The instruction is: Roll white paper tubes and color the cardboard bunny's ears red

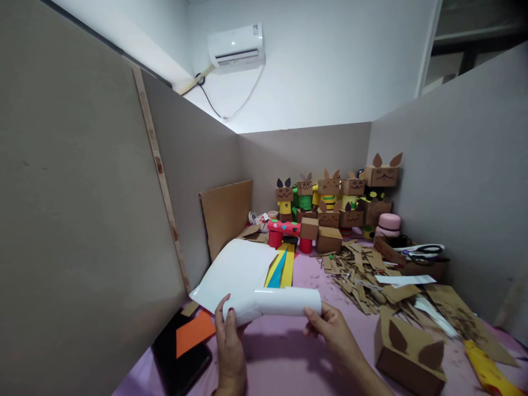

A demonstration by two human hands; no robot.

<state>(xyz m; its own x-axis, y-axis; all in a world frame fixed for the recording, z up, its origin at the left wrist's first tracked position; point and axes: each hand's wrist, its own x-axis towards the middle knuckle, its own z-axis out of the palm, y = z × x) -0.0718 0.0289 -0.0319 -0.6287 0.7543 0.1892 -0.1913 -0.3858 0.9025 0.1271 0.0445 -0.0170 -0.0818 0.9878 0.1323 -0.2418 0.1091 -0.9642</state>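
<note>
A white sheet of paper (239,272) is held above the pink table (284,357), its near edge curled into a roll (284,301). My left hand (229,341) pinches the left end of the roll, thumb on top. My right hand (335,330) grips the right end with its fingers closed round the paper. Yellow and blue paper strips (282,267) lie just behind the sheet.
A cardboard box with ears (408,352) sits at the near right, beside a heap of cardboard scraps (363,272). Several cardboard box figures (330,195) line the back wall. Scissors (424,250) rest in a tray at right. An orange sheet (193,333) lies on a black pad at left.
</note>
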